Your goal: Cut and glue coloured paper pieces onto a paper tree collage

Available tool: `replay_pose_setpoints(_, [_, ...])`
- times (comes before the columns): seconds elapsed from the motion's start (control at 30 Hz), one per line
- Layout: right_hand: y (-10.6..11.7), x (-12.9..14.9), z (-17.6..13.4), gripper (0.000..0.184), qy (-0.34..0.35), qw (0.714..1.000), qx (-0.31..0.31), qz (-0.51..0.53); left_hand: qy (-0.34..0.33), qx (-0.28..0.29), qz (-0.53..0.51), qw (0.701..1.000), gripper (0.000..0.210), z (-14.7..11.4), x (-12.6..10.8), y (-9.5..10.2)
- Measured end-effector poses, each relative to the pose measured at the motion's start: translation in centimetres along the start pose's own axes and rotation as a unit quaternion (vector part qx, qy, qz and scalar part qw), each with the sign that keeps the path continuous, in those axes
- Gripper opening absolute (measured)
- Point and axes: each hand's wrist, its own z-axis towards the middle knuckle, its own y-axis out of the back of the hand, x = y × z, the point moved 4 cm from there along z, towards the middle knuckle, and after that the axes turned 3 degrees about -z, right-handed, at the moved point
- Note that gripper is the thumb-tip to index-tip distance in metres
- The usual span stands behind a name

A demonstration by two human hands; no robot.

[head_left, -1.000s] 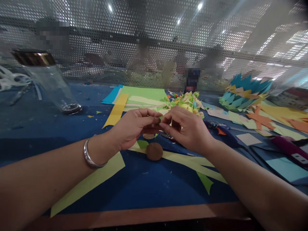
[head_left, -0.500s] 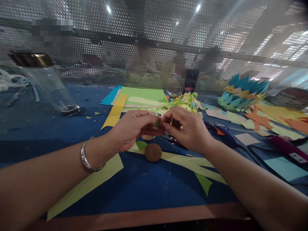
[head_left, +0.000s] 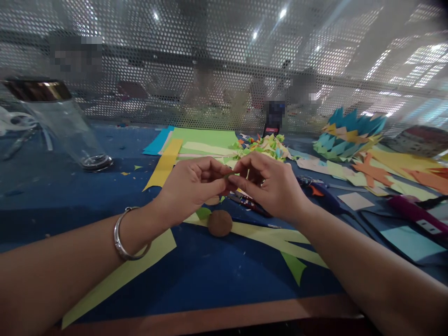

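Observation:
My left hand (head_left: pixel 191 186) and my right hand (head_left: pixel 271 184) meet above the blue table (head_left: pixel 210 270), fingertips pinched together on a small green paper piece (head_left: pixel 229 175). A silver bangle (head_left: pixel 122 238) circles my left wrist. Just below the hands a brown ball (head_left: pixel 220 222) rests on the table beside a small green leaf-shaped scrap (head_left: pixel 203 213). Long yellow-green paper strips (head_left: pixel 266 235) lie under and around it. Scissors (head_left: pixel 250 204) lie under my right hand.
A pile of coloured paper scraps (head_left: pixel 266 144) sits behind the hands, with green and yellow sheets (head_left: pixel 203 140) to its left. A glass jar (head_left: pixel 66 123) lies far left. A blue-yellow spiky paper shape (head_left: pixel 346 135) and orange cut-outs (head_left: pixel 381 172) are at right. Perforated screen (head_left: pixel 224 60) behind.
Both hands stay pinched on the green piece, fingers shifting slightly. The view has drifted a little, so table items sit slightly more left.

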Motion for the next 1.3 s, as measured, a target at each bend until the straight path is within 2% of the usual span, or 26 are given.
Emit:
replay_pose_setpoints(0.2, [-0.1, 0.1, 0.0, 0.009, 0.008, 1.000, 0.002, 0.012, -0.020, -0.021, 0.062, 0.998, 0.023, -0.1, -0.6, -0.1])
replay_pose_setpoints(0.4, [-0.4, 0.1, 0.0, 0.007, 0.008, 1.000, 0.007, 0.024, -0.046, -0.038, 0.120, 0.991, 0.019, -0.5, -1.0, -0.3])
replay_pose_setpoints(0.67, [-0.5, 0.2, 0.0, 0.006, 0.022, 1.000, 0.011, 0.018, -0.052, -0.038, 0.122, 0.990, 0.020, -0.4, -1.2, -0.2])
replay_pose_setpoints(0.9, [-0.6, -0.3, 0.0, 0.007, -0.027, 0.997, 0.022, 0.071, 0.066, 0.050, 0.030, 0.996, 0.016, 0.5, 0.8, 0.0])
replay_pose_setpoints(1.1, [-1.0, -1.0, 0.0, 0.016, -0.102, 0.975, 0.059, 0.190, 0.053, 0.075, 0.023, 0.995, 0.019, 0.6, 0.7, 0.3])
replay_pose_setpoints(1.3, [-0.8, -0.9, 0.3, 0.025, -0.119, 0.957, 0.066, 0.256, 0.049, 0.098, -0.028, 0.994, 0.017, 0.5, 0.6, 0.3])
